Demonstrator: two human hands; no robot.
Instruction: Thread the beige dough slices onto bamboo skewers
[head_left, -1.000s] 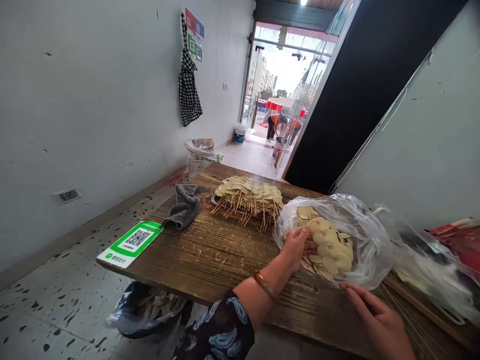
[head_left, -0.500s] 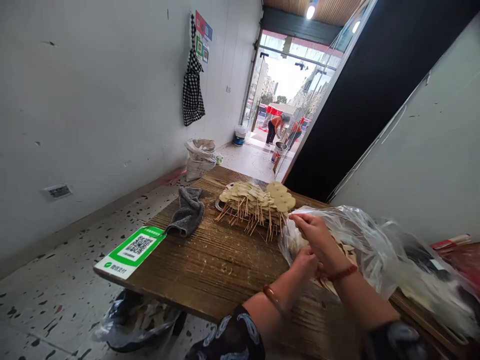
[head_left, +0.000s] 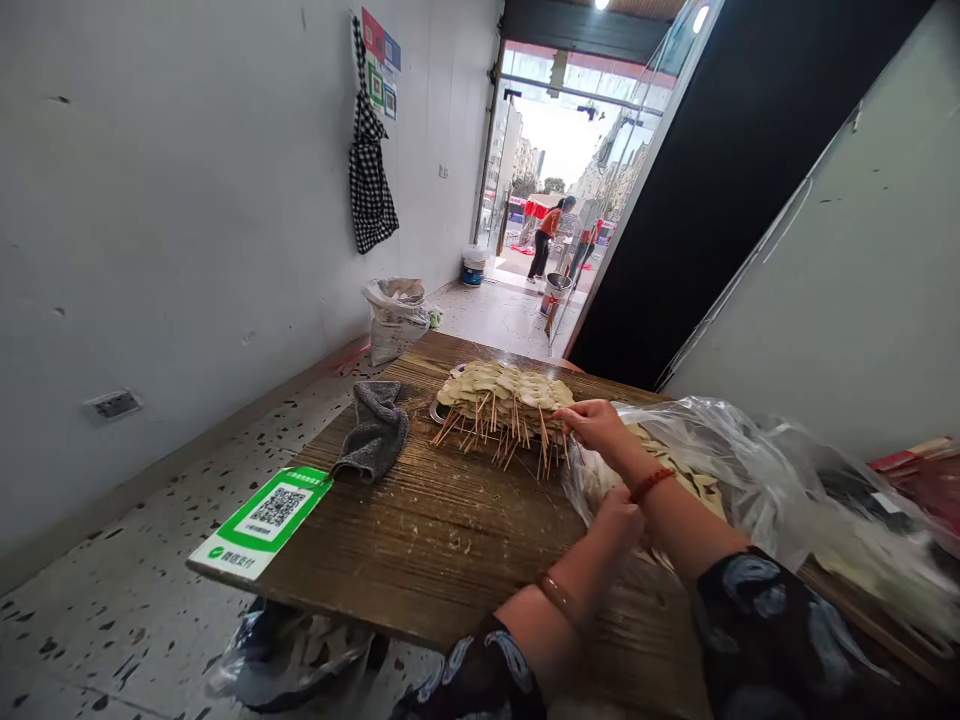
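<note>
Pale, thin slices threaded on wooden sticks lie in an overlapping pile (head_left: 506, 388) on a metal tray (head_left: 437, 411). The bare sticks (head_left: 514, 425) point towards me over the tray's edge. My right hand (head_left: 600, 428) is at the pile's right end, thumb and fingers pinched on what looks like the stick end of a skewer of slices. Lower and nearer, my left hand (head_left: 619, 515) is closed beside the open clear plastic bag (head_left: 697, 425); what it grips is hidden. More loose pale slices (head_left: 686, 480) show in the bag, behind my right wrist.
The wooden table (head_left: 420, 540) bears a grey cloth (head_left: 375, 430) and a green-and-white QR card (head_left: 262, 520) at its left edge. Below hangs or stands a plastic bag (head_left: 292, 650). A white sack (head_left: 396, 325) and buckets (head_left: 555, 292) stand beyond; a person (head_left: 546, 240) is near the doorway.
The raised fan of slices at the pile's right end now lies flat on the pile. My right hand has moved slightly left and up to it. The person at the doorway has straightened up.
</note>
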